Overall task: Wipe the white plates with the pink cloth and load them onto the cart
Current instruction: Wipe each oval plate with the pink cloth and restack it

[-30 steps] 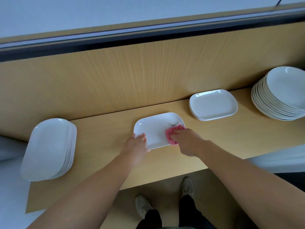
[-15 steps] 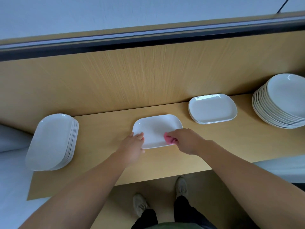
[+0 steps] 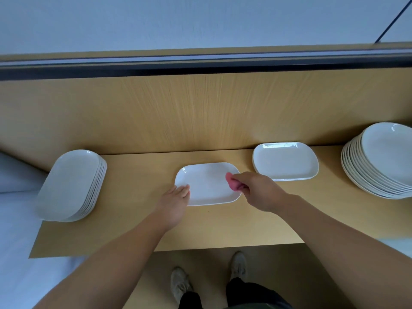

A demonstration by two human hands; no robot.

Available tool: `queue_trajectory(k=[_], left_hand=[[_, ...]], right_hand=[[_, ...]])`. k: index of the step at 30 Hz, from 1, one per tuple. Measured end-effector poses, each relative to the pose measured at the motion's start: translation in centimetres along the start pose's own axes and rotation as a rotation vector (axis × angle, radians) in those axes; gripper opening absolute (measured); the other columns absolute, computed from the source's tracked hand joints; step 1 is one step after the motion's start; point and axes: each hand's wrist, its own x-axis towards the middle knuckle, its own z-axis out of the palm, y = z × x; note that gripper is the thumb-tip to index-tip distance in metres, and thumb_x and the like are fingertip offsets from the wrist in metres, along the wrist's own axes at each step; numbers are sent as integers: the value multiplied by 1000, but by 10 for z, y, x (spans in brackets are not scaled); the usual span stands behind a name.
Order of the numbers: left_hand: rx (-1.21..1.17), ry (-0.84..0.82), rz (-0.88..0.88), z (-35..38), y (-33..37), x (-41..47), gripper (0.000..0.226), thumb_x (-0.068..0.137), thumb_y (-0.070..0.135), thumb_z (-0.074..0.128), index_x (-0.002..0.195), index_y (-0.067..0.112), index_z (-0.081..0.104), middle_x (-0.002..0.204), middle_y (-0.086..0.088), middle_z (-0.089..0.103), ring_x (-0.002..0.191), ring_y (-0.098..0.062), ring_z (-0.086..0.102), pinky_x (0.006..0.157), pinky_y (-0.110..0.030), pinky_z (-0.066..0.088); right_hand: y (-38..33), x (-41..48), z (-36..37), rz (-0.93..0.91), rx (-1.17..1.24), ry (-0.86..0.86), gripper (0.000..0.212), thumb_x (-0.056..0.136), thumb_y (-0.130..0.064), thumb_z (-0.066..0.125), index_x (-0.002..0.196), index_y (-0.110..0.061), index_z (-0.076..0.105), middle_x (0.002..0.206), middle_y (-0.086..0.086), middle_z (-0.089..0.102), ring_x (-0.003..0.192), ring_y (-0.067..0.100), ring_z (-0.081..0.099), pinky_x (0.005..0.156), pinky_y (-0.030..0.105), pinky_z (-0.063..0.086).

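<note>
A white rectangular plate lies flat in the middle of the wooden shelf. My left hand rests on its near left rim, fingers together, steadying it. My right hand is closed on the bunched pink cloth, which presses on the plate's right side. To the left is a stack of white oblong plates. A short stack of rectangular plates sits to the right, and a tall stack of round plates stands at the far right. No cart is in view.
A wooden back panel rises behind the shelf. White surfaces border the shelf at left and lower right. My shoes stand on the floor below the shelf's front edge.
My right hand has drawn the pink cloth from the plate's near edge up toward its right side. My left hand has stayed on the plate's left rim. The view shifted slightly.
</note>
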Motion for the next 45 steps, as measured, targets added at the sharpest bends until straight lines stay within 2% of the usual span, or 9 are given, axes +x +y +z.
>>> queue_trajectory(k=[5,7,10,14,24,28,36,40,45], left_hand=[[-3,49,9,-7,0,2,58,96,-1,26,153,8,16,163,-3,6,149,-14,11,119,-27,2],[-73,135,-21,-10,-1,1,50,97,2,31,147,11,33,159,-1,24,145,-16,25,116,-24,13],[-127,215,-88,-27,-1,-2,30,98,10,39,124,17,53,127,-1,59,114,-24,52,86,-27,37],[-193,212,-158,-63,-2,-5,26,105,23,33,120,12,52,112,-9,62,91,-28,56,70,-34,39],[-764,416,-130,-97,-22,-23,22,102,31,41,107,19,59,84,0,63,81,-20,58,71,-32,43],[-840,394,-98,-89,-27,-26,16,102,27,43,103,24,59,84,11,61,79,-9,55,65,-20,38],[-822,239,-183,-86,-38,-16,27,103,36,33,114,20,51,82,3,57,74,-17,53,65,-36,43],[-883,77,-241,-83,-44,-16,54,94,37,51,144,26,31,121,2,56,100,-16,57,72,-29,46],[-975,177,-295,-85,-42,-12,27,86,24,64,111,20,56,102,1,64,93,-20,62,78,-39,53]], right_hand=[[-1,-3,-6,-46,-11,47,22,92,-1,44,90,-22,51,84,-7,57,80,17,52,78,41,53],[-2,-3,-7,-69,6,123,29,91,0,48,99,-25,59,86,-12,60,80,12,55,77,37,53],[-6,-3,-12,-90,32,233,36,94,-1,50,121,-22,62,94,-14,62,84,5,59,79,30,53],[-17,-1,-25,-110,51,312,38,93,2,50,123,-18,62,97,-9,64,86,6,60,80,31,53],[-45,0,-40,-201,54,441,45,91,5,50,131,-13,58,102,-1,65,92,18,63,80,33,53],[-49,-1,-31,-204,50,452,43,92,2,48,130,-15,58,101,-4,66,89,15,64,79,32,55],[-49,7,-15,-193,9,424,45,91,-2,47,132,-16,57,100,-6,66,87,14,63,71,33,56],[-48,15,-7,-169,11,399,45,94,-3,47,136,-18,55,103,-6,66,90,16,64,72,31,55],[-45,30,3,-209,-35,358,41,89,0,50,126,-15,60,100,-4,66,86,21,63,68,34,55]])
